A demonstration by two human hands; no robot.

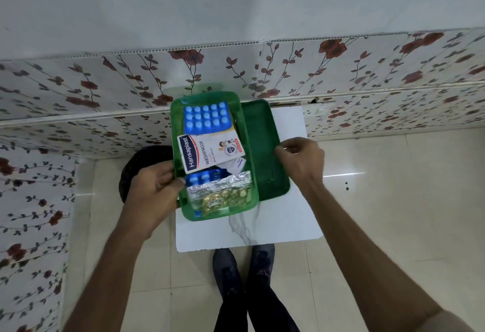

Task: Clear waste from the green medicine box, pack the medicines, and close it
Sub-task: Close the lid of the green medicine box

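The green medicine box (pixel 178 174) sits open on a small white table (pixel 288 221). Its green lid (pixel 262 142) lies flat beside it on the right. Inside are a blue blister pack (pixel 206 117) at the far end, a white Hansaplast packet (pixel 207 151), a second blue blister strip (pixel 202 177), a silver foil strip (pixel 223 183) and gold capsules (pixel 224 197) at the near end. My left hand (pixel 154 187) grips the box's left wall. My right hand (pixel 301 159) pinches the lid's right edge.
A dark round bin (pixel 141 163) stands on the floor left of the table, partly behind my left hand. Floral-patterned wall panels (pixel 78 90) run behind and to the left. My feet (pixel 244 266) stand on beige floor tiles just before the table.
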